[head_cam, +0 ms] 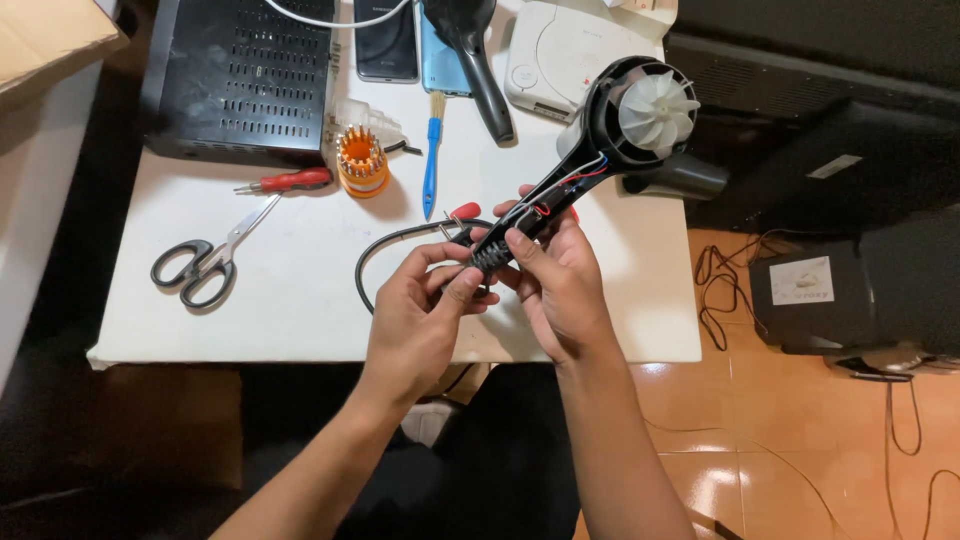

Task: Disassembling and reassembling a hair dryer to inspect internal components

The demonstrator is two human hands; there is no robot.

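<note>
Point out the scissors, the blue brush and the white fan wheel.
scissors [205, 262]: head view, near the pivot, above the black handles.
blue brush [432, 160]: head view, mid handle.
white fan wheel [657, 108]: head view, hub.

Both hands, left hand [415, 310] and right hand [560, 285], gripped the opened hair dryer [620, 130] handle above the white counter [290, 300]; scissors [210, 260] lay nearby.

hands [480, 300]: bare, no rings | forearms: sleeveless | lap: dark clothing
</note>
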